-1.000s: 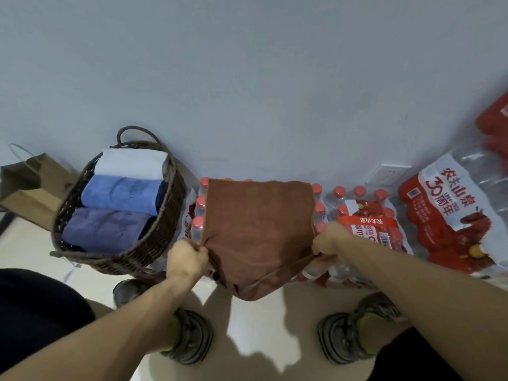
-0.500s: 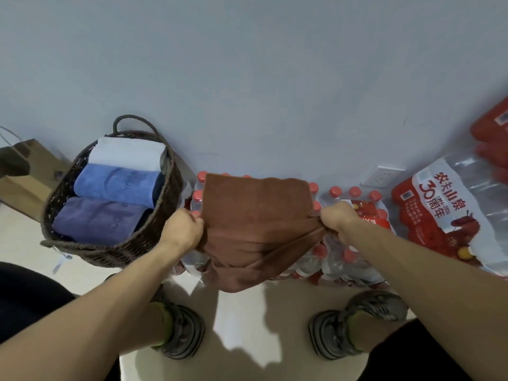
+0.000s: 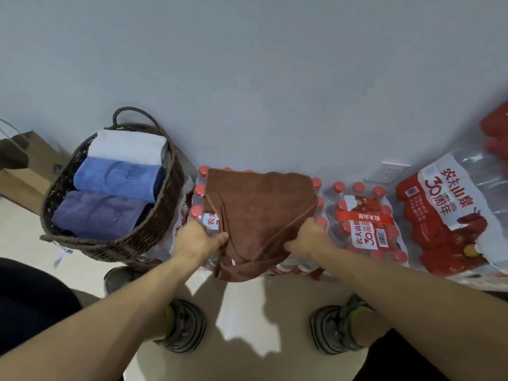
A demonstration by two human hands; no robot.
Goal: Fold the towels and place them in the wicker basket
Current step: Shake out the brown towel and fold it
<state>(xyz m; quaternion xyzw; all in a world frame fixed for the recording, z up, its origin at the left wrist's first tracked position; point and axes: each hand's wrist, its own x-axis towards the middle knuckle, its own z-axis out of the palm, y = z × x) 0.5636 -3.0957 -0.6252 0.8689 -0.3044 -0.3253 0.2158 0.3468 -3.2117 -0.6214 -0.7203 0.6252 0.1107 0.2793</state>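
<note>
1. While our left hand (image 3: 196,239) and right hand (image 3: 309,237) each pinch the brown towel (image 3: 261,215), it drapes over the bottle packs (image 3: 365,224), hiding them.
2. We see three folded towels (image 3: 115,180) filling the wicker basket (image 3: 115,243); our fingertips are buried in cloth.

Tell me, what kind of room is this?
Probably a storage corner in a home. Shrink-wrapped packs of bottled water sit on the floor along a bare wall with a wall socket, beside a wicker basket of folded towels.

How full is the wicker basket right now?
Mostly full: three folded towels, white, blue and purple, fill the wicker basket side by side. Its depth cannot be told.
</note>
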